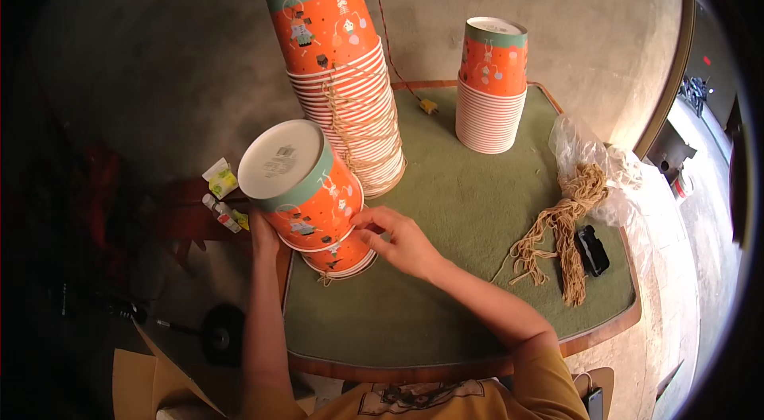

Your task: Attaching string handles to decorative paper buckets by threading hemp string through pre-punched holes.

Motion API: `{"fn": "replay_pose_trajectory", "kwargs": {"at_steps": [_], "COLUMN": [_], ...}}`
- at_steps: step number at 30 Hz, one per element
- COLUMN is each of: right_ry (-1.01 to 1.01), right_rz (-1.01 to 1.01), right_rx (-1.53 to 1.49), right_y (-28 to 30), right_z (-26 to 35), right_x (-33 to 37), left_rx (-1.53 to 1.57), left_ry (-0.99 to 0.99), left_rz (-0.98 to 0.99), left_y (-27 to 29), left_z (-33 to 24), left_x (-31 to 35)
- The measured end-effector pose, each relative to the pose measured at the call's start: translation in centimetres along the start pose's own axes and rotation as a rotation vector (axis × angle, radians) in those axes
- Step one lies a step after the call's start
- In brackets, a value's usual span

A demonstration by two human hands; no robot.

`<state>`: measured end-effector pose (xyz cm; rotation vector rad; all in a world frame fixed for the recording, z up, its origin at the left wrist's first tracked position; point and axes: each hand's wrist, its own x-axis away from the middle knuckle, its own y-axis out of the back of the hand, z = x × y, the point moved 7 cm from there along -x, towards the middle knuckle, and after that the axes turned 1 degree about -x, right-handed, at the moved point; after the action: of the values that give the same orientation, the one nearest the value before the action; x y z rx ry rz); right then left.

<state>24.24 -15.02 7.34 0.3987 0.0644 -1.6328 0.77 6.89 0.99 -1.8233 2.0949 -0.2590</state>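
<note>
Near the table's left edge, an upside-down orange paper bucket [322, 201] with a green band and white base sits tilted over another orange bucket [344, 254], of which only the lower part shows. My left hand [264, 235] holds the upper bucket from its left side, fingers mostly hidden behind it. At its right side, my right hand [398, 241] has its curled fingers on the bucket near the rim. Right behind stands a tall stack of the same buckets [350, 94], wrapped in tan twine [338, 122].
A shorter bucket stack [491, 94] stands at the back of the green-topped table [446, 293]. On the right lie a bundle of twine [571, 237], a clear plastic bag [585, 149] and a black case [592, 250]. A yellow plug [429, 106] lies at the back; a cardboard box [151, 380] is lower left.
</note>
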Motion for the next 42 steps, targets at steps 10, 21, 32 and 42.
{"fn": "replay_pose_trajectory", "kwargs": {"at_steps": [10, 21, 32, 42], "right_ry": [0.297, 0.102, -0.201, -0.280], "right_rz": [0.013, 0.037, -0.088, -0.335], "right_rx": [0.417, 0.443, 0.173, 0.016], "right_y": [-0.3, 3.5, 9.6, 14.6], "right_z": [1.6, -1.3, -7.4, -9.8], "right_x": [1.1, 3.5, 7.8, 8.6], "left_rx": [0.060, -0.200, -0.756, -0.881], "left_ry": [0.056, -0.170, -0.927, -0.768], "left_rz": [0.046, -0.092, 0.643, 0.823], "left_y": [-2.0, -1.2, -22.2, -24.4], "left_z": [-0.5, -4.3, -5.7, 0.9], "left_x": [0.5, 6.8, 22.0, 24.3]}}
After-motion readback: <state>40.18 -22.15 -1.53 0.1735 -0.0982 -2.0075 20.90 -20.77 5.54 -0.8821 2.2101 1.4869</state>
